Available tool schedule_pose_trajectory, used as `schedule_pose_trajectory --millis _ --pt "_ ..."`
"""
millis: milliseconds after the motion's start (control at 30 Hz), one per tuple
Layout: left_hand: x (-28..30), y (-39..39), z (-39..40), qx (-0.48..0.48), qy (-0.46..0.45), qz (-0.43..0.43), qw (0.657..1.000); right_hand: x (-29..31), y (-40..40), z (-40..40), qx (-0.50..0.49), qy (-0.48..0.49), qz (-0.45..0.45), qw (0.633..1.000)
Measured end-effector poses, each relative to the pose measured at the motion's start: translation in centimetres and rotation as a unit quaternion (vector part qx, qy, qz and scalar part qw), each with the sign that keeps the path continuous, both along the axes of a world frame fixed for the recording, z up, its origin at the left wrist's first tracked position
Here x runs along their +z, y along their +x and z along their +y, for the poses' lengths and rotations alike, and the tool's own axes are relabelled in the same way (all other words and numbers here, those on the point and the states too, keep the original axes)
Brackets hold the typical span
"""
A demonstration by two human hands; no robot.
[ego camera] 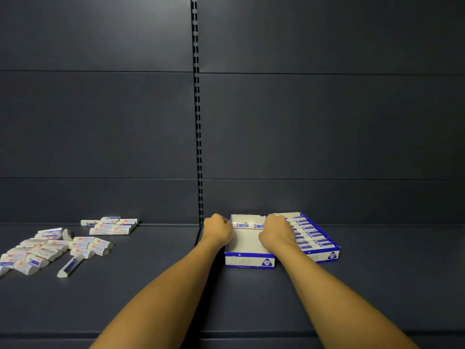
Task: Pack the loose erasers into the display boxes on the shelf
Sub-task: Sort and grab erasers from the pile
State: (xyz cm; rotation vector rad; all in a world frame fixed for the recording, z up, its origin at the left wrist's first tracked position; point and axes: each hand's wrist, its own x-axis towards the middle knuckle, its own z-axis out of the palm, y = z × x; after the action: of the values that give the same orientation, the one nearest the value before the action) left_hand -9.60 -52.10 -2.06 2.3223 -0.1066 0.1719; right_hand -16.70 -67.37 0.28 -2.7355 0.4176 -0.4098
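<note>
Head view: left hand (pixel 218 229) and right hand (pixel 276 231), both curled, pinch an eraser row (pixel 247 225) lying left-right at the far wall of the near-empty display box (pixel 249 259); loose erasers (pixel 47 250) lie well left.

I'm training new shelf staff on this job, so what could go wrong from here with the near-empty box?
1. The near-empty display box holds only one row of erasers at its back wall; with nothing bracing them, they may topple forward when the left hand and right hand let go.
2. The right forearm crosses the full box and may nudge it.
3. The loose erasers lie far left, so carried ones may drop.
</note>
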Motion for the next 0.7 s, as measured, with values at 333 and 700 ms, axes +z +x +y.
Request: schedule_pose_trajectory --millis 333,700 --pt "-0.2 -0.4 -9.6 -0.019 -0.027 0.015 0.999 0.1 -0.7 -9.3 -0.039 -0.004 0.015 0.999" --pt "0.1 0.2 -8.9 0.045 -0.015 0.018 0.999 -1.4 1.4 -9.7 -0.006 0.132 -0.025 0.991"
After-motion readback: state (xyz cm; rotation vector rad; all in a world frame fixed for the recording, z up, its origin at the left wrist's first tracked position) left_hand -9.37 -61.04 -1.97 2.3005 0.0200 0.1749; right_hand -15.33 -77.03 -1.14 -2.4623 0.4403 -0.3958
